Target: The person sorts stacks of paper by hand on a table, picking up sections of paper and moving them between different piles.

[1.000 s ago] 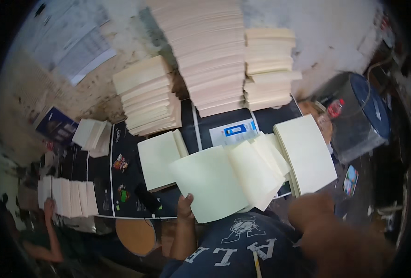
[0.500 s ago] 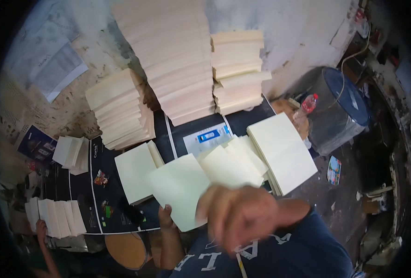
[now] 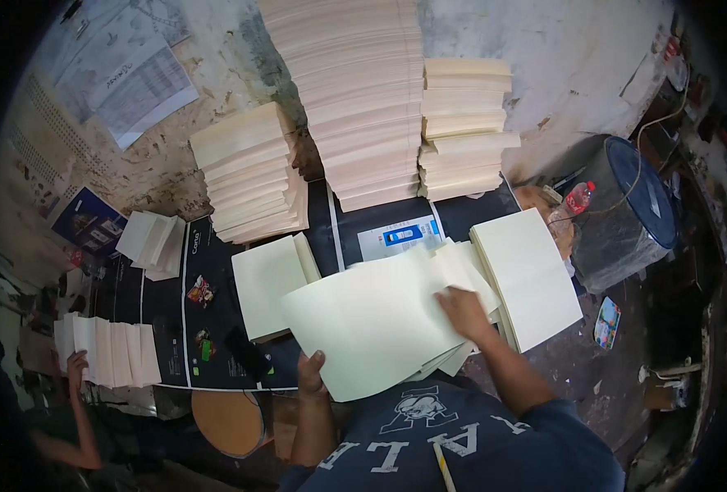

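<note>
A large pale cream sheet of paper [image 3: 363, 320] lies spread in front of me, bowed at its near edge. My left hand [image 3: 313, 375] grips its lower left edge, thumb on top and the other fingers hidden beneath. At the sheet's right part, my right hand [image 3: 464, 312] has its fingers bent together on the paper. More loose cream sheets [image 3: 468, 266] lie under and beyond that hand. To the left is a stack of folded sheets [image 3: 267, 283], partly covered by the big sheet. A thicker stack of cream paper [image 3: 532, 279] stands to the right.
Tall paper piles [image 3: 363, 107] stand against the wall at the back of the black table [image 3: 216, 328]. A plastic bottle with a red cap [image 3: 577, 199] and a blue-lidded drum [image 3: 638, 193] are at right. At far left, another person's hand [image 3: 76, 366] touches folded paper [image 3: 113, 353].
My right hand has come down from close to the camera onto the paper. The sheet in my left hand now spreads wider to the right. The whole view has shifted slightly.
</note>
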A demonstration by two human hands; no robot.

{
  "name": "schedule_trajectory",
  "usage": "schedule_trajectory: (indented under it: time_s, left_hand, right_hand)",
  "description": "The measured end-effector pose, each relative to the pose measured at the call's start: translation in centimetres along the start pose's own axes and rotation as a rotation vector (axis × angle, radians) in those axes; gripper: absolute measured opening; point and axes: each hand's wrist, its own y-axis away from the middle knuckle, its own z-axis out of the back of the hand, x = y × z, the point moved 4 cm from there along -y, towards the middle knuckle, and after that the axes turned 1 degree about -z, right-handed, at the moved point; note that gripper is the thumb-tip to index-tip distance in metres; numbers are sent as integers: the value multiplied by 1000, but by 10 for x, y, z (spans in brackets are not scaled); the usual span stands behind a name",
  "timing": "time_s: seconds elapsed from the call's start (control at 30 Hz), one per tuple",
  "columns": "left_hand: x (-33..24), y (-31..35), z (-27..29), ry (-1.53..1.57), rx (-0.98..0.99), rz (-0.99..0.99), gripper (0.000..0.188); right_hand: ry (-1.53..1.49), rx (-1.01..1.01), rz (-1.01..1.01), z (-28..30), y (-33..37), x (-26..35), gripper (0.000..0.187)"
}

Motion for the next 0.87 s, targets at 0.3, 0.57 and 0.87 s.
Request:
schedule_trajectory:
  time_s: [0.3, 0.57, 0.87]
  left_hand:
    - [28, -11, 2, 137, 47, 31, 63]
    - [5, -1, -1, 207, 0, 55, 59]
    - [36, -17, -1, 141, -5, 101, 66]
  right_hand:
    - [-124, 464, -96, -33, 7, 47, 60]
    - [95, 145, 17, 3, -1, -6, 41]
    - [34, 340, -28, -38, 1, 19, 53]
